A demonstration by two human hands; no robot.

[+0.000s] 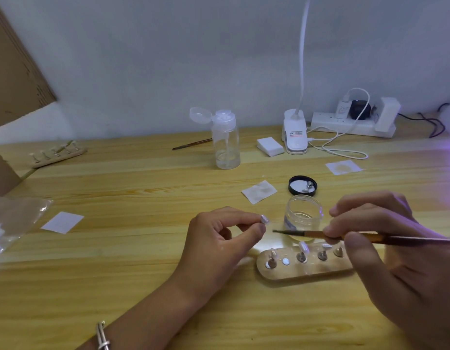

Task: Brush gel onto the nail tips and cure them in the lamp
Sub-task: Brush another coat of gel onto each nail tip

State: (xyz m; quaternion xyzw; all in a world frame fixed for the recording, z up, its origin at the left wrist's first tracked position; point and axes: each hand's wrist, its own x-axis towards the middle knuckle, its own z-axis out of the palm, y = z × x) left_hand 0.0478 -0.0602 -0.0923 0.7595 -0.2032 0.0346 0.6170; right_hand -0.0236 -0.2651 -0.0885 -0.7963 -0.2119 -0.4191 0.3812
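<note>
L hand point(220, 232) pinches nail tip point(264, 219), R hand point(385, 238) holds brush point(320, 233)

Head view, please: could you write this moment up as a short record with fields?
Left hand: pinches one nail tip between thumb and forefinger
Right hand: holds brush, bristles aimed at that tip, just short of it
Gel jar: open, behind the stand; lid lies farther back
Stand: wooden, pegs carrying tips, one spot vacant, right end hidden

The wooden worktop point(143, 248) bears an open jar point(304, 215), a nail-tip stand point(294, 272) just before it, a black lid point(296, 184) behind it.
</note>
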